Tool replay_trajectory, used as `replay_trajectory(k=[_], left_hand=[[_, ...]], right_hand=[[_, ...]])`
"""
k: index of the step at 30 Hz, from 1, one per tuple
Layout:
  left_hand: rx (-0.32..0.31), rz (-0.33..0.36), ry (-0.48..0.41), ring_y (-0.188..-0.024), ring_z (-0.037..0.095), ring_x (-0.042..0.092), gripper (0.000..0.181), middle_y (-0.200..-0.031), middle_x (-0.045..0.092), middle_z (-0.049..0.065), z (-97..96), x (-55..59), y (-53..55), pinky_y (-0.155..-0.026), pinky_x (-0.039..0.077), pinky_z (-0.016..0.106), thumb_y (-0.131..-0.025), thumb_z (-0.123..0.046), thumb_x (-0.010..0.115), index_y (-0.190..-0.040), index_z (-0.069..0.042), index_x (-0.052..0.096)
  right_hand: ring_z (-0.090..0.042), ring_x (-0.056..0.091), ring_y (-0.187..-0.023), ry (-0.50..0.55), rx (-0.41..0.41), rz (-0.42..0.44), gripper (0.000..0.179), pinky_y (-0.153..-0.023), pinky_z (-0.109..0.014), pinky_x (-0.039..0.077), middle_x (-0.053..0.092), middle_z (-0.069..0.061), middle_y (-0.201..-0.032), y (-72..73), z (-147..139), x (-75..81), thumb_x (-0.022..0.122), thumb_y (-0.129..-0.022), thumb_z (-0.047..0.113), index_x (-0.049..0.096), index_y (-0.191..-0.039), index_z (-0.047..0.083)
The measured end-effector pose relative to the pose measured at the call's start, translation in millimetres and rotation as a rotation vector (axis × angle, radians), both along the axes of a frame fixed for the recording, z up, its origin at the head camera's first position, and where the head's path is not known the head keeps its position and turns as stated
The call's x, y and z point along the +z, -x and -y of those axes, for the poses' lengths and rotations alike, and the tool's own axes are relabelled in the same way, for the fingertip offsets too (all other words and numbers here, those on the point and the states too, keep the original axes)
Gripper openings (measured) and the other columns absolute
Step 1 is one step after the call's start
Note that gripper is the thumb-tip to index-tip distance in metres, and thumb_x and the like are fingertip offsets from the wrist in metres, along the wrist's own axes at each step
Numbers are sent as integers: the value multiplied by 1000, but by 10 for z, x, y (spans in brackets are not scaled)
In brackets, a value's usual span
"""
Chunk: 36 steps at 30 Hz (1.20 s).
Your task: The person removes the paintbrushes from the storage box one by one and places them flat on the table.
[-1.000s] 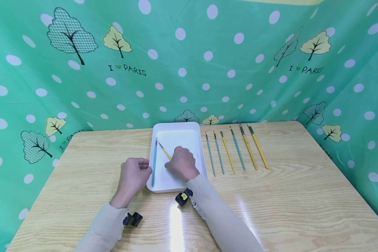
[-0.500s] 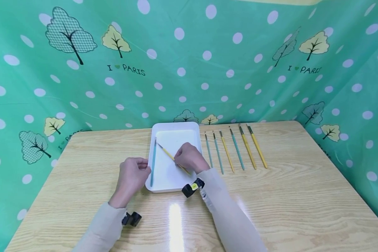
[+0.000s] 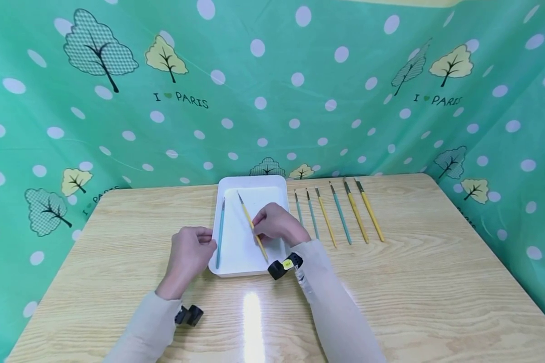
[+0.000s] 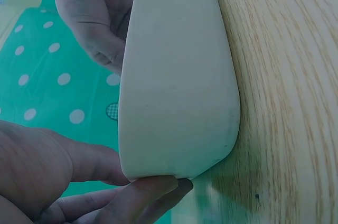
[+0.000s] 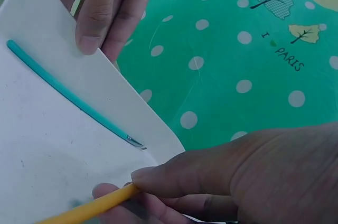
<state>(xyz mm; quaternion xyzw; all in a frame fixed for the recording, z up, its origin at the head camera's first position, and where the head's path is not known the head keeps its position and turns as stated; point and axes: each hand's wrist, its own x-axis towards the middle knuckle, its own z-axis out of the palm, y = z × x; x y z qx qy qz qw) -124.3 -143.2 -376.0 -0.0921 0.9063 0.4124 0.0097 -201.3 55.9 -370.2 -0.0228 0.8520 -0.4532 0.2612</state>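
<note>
My left hand (image 3: 192, 257) grips the left wall of a white tray (image 4: 179, 86), thumb on the inner side and fingers on the outside, as the right wrist view shows. Over the tray, my right hand (image 3: 276, 223) pinches a yellow paintbrush (image 3: 247, 214) between thumb and fingers. Its bristles point to the far side, its handle end to the near right. A teal paintbrush (image 3: 220, 234) lies inside the tray along the left wall, bristles away from me. In the right wrist view the yellow handle (image 5: 87, 209) runs out from under my thumb.
Right of the tray several paintbrushes lie in a row on the wooden table (image 3: 436, 282), among them a teal one (image 3: 340, 212) and a thick yellow one (image 3: 370, 212). A green dotted curtain (image 3: 263, 91) hangs behind the table.
My right hand has shifted right along the yellow paintbrush. The brush has turned from slanting across the tray to lying closer to lengthwise, its tip moving right. My left hand stays at the tray wall.
</note>
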Motion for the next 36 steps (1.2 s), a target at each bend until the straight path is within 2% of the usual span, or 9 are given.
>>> replay_trajectory(k=[9,16,24,36], left_hand=[[3,3,-7,-95,30,74,26,-104,75,23,-1,0,7,-74,64,34,-92,-3,62,-114,8,72],[1,-2,-5,-94,30,74,26,-104,75,23,5,-6,9,-74,64,34,-92,-2,62,-114,9,72],[-2,-6,-3,-94,30,74,26,-103,75,23,7,-12,10,-74,64,33,-92,-2,62,-114,9,71],[-1,-4,-5,-93,29,74,26,-104,75,23,6,-4,4,-74,64,33,-92,-2,62,-114,8,72]], right_hand=[[-19,72,-72,25,-61,17,10,-73,-36,64,74,-11,-85,10,-92,64,72,-92,8,69,-102,5],[-21,73,-74,106,-125,18,13,-78,-38,65,73,-13,-91,31,-206,93,72,-91,6,68,-103,3],[-20,73,-72,149,-166,32,17,-81,-40,64,73,-14,-92,51,-307,123,74,-90,6,68,-106,2],[-22,74,-83,188,-196,41,20,-87,-42,63,74,-15,-101,71,-451,151,73,-92,7,68,-110,2]])
